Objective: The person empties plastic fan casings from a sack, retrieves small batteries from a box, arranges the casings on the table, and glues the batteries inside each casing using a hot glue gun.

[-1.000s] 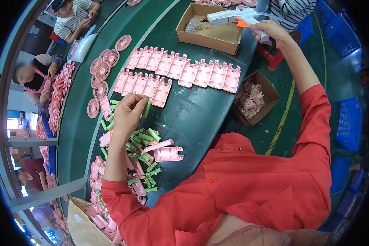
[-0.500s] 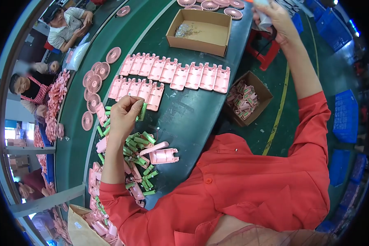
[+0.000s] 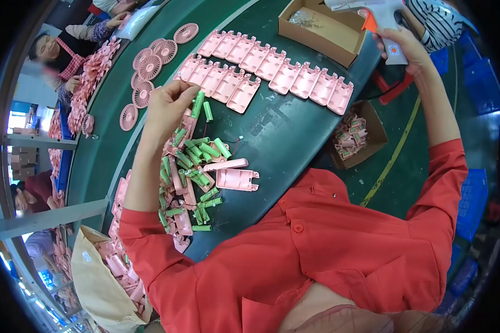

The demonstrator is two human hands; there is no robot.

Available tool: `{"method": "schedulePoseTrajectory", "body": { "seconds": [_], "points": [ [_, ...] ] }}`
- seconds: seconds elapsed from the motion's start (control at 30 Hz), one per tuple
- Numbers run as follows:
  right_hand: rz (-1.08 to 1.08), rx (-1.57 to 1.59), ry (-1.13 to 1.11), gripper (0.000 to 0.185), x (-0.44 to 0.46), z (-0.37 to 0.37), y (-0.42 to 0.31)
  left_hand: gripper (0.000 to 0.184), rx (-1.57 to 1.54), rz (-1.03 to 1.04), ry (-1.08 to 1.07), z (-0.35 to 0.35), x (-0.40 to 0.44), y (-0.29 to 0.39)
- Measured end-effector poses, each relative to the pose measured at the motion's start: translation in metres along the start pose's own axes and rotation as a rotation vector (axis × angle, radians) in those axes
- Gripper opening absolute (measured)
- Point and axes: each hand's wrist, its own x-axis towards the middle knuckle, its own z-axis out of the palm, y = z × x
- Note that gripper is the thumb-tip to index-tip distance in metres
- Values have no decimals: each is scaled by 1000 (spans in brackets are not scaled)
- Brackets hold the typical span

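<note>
My left hand [image 3: 166, 108] pinches a green cylindrical battery [image 3: 198, 104] between thumb and fingers, near the lower row of pink plastic shells [image 3: 243, 97]. Another green battery [image 3: 208, 111] hangs or lies right beside it. Below is a heap of green batteries [image 3: 197, 152] with thin wires, mixed with pink parts. A single pink shell [image 3: 238, 179] lies open side up beside the heap. At the upper right, my right hand [image 3: 410, 49] is wrapped round the handle of a white glue gun [image 3: 393, 36] with an orange trigger. A longer row of pink shells [image 3: 286, 76] lies between the hands.
A cardboard box [image 3: 322, 32] stands at the table's far end; another box [image 3: 366, 133] of pink parts sits below the edge. Pink round grilles [image 3: 149, 67] lie on the green belt. A sack [image 3: 97, 277] of pink parts stands lower left. A co-worker [image 3: 61, 58] sits opposite.
The view has shifted, so the shells and boxes appear farther right. The glue gun in my right hand now shows almost whole. My left hand still pinches the battery.
</note>
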Motion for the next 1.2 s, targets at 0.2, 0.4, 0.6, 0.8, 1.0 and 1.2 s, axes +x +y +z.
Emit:
{"method": "schedulePoseTrajectory", "body": {
  "seconds": [0.2,0.4,0.6,0.8,1.0,1.2],
  "points": [
    [-169,-295,37,39,3,-1,-24,21,25,-20,-20,-10,16,-3],
    [-37,-291,-72,35,7,15,-26,20,87,-3,-42,-12,40,-5],
    [-107,-223,-79,29,5,16,-48,20,120,19,-2,-20,65,-10],
    [-48,-162,-146,25,21,7,-27,21,8,-27,-5,-14,100,-29],
    [41,-102,-183,25,40,-2,-6,20,-55,-60,-20,-4,128,-36],
    [85,-73,-176,25,44,-9,3,19,-70,-63,-47,9,142,-23]
  ]
}}
